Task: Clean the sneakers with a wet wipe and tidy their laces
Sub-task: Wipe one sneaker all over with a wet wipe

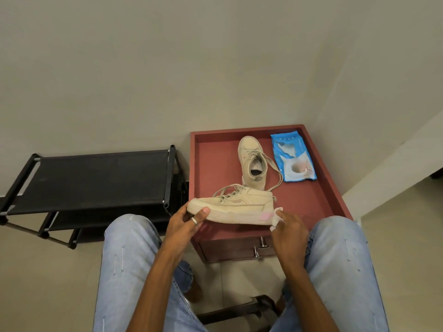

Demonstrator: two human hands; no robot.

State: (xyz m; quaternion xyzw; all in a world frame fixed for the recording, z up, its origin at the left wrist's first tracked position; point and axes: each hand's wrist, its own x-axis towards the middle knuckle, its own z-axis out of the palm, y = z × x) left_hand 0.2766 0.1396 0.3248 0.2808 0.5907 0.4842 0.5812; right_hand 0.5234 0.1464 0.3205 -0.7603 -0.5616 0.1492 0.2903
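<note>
Sneaker (237, 207) between both curled hands

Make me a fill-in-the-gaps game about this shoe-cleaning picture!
The left hand holds one sneaker by its ___ end.
The right hand holds the wet wipe against that sneaker's ___ end.
The other sneaker sits on the red table beside the ___ wipe pack.
Missing words: toe, heel, blue.

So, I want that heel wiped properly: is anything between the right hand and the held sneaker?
Nothing visible does. The right hand holds only the wet wipe, which touches the sole at the heel end of the held sneaker; the left hand grips its toe end.
</note>
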